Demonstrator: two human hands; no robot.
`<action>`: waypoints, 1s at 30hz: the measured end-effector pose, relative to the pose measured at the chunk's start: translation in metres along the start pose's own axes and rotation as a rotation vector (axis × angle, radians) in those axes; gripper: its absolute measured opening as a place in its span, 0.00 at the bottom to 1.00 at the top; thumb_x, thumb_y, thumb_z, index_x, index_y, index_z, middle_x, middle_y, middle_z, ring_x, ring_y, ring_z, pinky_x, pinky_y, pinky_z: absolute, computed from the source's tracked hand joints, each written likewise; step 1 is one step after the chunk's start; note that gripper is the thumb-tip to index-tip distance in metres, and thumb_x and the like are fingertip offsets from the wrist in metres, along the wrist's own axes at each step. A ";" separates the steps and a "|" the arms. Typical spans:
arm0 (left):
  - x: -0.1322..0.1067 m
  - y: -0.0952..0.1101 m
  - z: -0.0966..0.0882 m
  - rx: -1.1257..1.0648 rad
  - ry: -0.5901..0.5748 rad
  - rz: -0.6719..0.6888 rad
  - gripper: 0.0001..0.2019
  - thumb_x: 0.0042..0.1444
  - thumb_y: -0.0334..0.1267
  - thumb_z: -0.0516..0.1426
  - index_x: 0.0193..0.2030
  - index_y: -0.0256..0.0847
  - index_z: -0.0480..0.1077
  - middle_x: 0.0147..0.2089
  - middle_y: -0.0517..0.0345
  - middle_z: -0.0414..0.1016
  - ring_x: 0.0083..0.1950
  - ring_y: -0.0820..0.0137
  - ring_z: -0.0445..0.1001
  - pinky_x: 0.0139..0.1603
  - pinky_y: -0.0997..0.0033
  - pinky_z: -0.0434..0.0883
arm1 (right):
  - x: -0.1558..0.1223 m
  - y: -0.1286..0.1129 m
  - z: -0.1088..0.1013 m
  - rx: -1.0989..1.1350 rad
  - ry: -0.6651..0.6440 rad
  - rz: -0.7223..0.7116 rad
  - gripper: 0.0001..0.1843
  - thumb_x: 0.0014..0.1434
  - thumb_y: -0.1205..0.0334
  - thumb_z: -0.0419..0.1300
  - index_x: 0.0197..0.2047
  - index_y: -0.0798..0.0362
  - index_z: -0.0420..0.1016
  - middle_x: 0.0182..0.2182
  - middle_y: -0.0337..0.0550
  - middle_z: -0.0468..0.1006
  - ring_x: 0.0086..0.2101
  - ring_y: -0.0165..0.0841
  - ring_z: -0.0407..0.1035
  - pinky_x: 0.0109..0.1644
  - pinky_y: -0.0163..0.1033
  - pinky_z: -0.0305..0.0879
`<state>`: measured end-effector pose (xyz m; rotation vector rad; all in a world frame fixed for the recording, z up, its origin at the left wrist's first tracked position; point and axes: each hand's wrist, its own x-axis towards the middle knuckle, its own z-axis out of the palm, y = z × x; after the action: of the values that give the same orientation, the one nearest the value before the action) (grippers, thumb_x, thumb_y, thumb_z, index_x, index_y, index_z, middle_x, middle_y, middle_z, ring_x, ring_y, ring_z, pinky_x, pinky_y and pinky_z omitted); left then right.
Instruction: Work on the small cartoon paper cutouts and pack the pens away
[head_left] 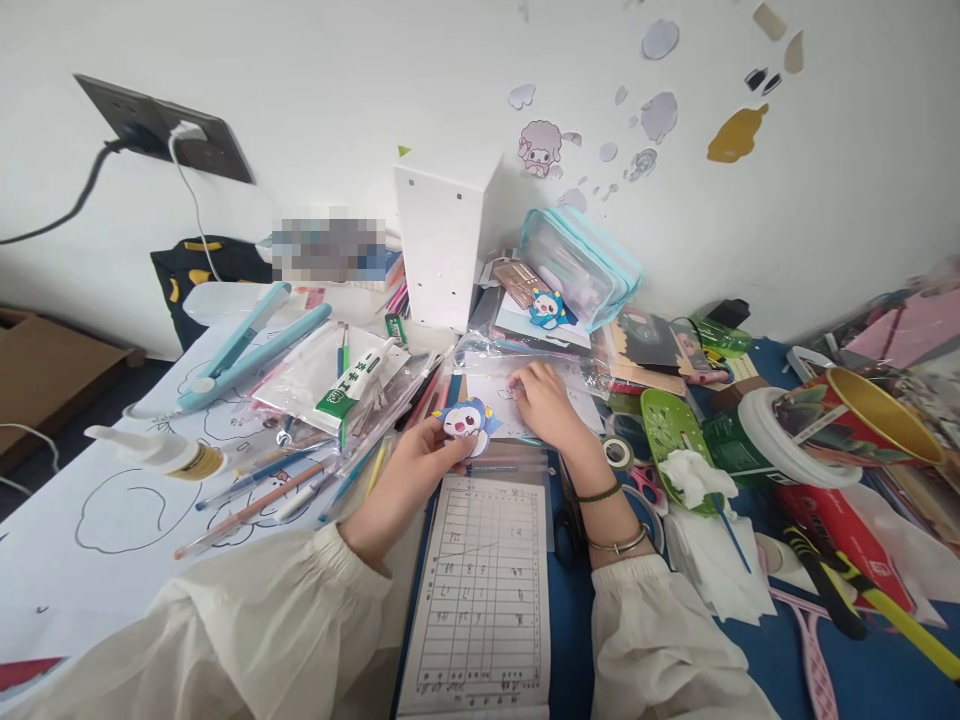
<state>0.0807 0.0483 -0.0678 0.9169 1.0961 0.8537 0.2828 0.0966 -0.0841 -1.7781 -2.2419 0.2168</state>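
Cutout (466,418) juts up and right from the left grip (416,460) pinching it.

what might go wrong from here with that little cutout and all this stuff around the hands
The blue cutout, pinched in the left hand, looks thin and might crease if squeezed hard. The loose pens beside the left sleeve might roll if bumped. The white paper by the right hand might shift if that hand brushes it.
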 end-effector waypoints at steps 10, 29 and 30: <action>-0.003 0.002 0.000 0.008 -0.020 0.012 0.13 0.43 0.43 0.65 0.32 0.37 0.72 0.29 0.60 0.72 0.30 0.72 0.69 0.30 0.72 0.67 | -0.002 0.000 -0.006 0.025 -0.044 0.011 0.16 0.51 0.76 0.48 0.39 0.51 0.70 0.41 0.46 0.70 0.44 0.40 0.60 0.47 0.44 0.54; -0.004 0.003 -0.001 0.005 -0.027 0.012 0.12 0.43 0.43 0.65 0.32 0.38 0.73 0.31 0.58 0.74 0.32 0.69 0.71 0.31 0.71 0.68 | -0.010 0.008 -0.013 -0.144 0.003 0.102 0.06 0.51 0.64 0.57 0.36 0.52 0.71 0.40 0.47 0.72 0.45 0.44 0.60 0.45 0.46 0.52; -0.004 0.002 -0.001 0.005 -0.026 0.012 0.12 0.43 0.43 0.65 0.32 0.38 0.73 0.31 0.58 0.74 0.32 0.69 0.71 0.31 0.71 0.68 | -0.011 0.008 -0.014 -0.142 0.003 0.113 0.06 0.52 0.63 0.57 0.35 0.52 0.71 0.40 0.47 0.72 0.45 0.44 0.60 0.46 0.46 0.52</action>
<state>0.0787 0.0457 -0.0643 0.9372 1.0720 0.8466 0.2968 0.0871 -0.0748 -1.9788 -2.2060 0.0794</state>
